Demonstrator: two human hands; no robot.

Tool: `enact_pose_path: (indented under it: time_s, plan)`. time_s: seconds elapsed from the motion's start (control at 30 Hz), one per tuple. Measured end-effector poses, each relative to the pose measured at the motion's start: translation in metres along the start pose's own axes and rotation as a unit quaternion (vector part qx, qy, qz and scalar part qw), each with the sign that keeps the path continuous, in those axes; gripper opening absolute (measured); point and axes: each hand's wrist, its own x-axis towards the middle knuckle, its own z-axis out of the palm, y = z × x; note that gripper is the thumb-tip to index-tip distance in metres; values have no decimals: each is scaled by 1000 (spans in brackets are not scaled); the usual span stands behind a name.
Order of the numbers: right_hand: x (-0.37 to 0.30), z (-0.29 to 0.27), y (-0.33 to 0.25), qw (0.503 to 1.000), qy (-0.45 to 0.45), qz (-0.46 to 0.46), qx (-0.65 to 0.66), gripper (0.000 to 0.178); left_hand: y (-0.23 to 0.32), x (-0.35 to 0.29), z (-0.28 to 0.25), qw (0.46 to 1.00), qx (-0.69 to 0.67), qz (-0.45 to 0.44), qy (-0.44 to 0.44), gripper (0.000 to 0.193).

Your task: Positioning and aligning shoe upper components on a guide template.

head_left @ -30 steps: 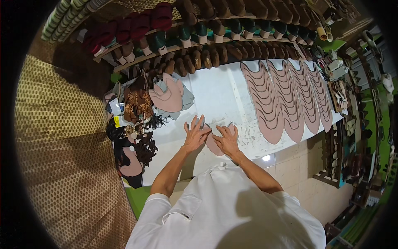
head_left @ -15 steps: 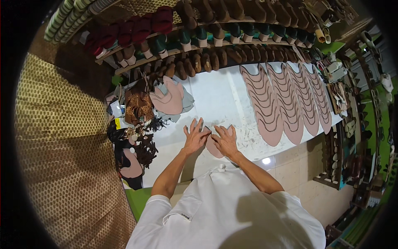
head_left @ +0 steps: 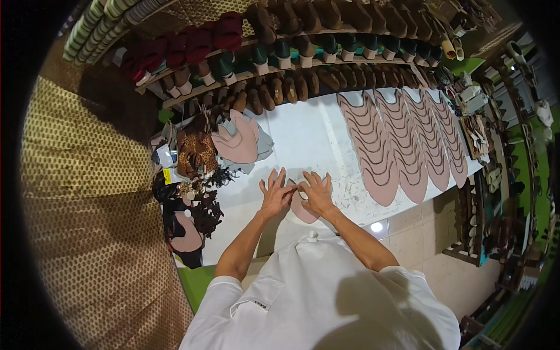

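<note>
A pink shoe-sole-shaped piece point(head_left: 302, 212) lies on the white table in front of me. My left hand point(head_left: 276, 196) is on its left side, thumb and a finger pinching near its upper edge while other fingers are raised. From the right, my right hand point(head_left: 316, 195) covers much of the piece, its thumb and fingertips gripping the same upper edge. The two sets of fingertips nearly meet there. What the fingers press is partly hidden. Farther right, rows of overlapping pink sole-shaped pieces point(head_left: 379, 169) with dark edges lie on the table.
A stack of pink and grey cut pieces point(head_left: 239, 140) lies at the left, beside leopard-print material point(head_left: 196, 153) and dark strips point(head_left: 207, 216). Shoe racks point(head_left: 297, 61) line the table's far edge. Small scraps point(head_left: 350, 192) are scattered near my right hand. Patterned cloth point(head_left: 87, 192) hangs at far left.
My right hand's fingers have shifted slightly to the left and spread a little at the piece's upper edge. My left hand stays almost in place.
</note>
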Motion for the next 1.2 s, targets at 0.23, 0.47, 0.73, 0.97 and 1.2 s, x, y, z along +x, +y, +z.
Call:
enact_pose_path:
  time_s: [0.23,0.47,0.73,0.97,1.2]
  plan:
    - [-44,21,21,971,204,115,53,52,7,-8,4,997,-16,-18,67,43]
    - [-59,27,31,958,240,155,-9,26,28,-33,29,965,22,-241,101,46]
    - [-56,33,41,928,280,228,92,19,48,-21,37,926,-89,-331,157,29]
    - [-66,16,40,910,285,246,174,18,47,-26,27,907,-149,-354,171,21]
    - [-105,-10,77,887,301,270,221,21,93,-22,33,879,-290,-351,141,27]
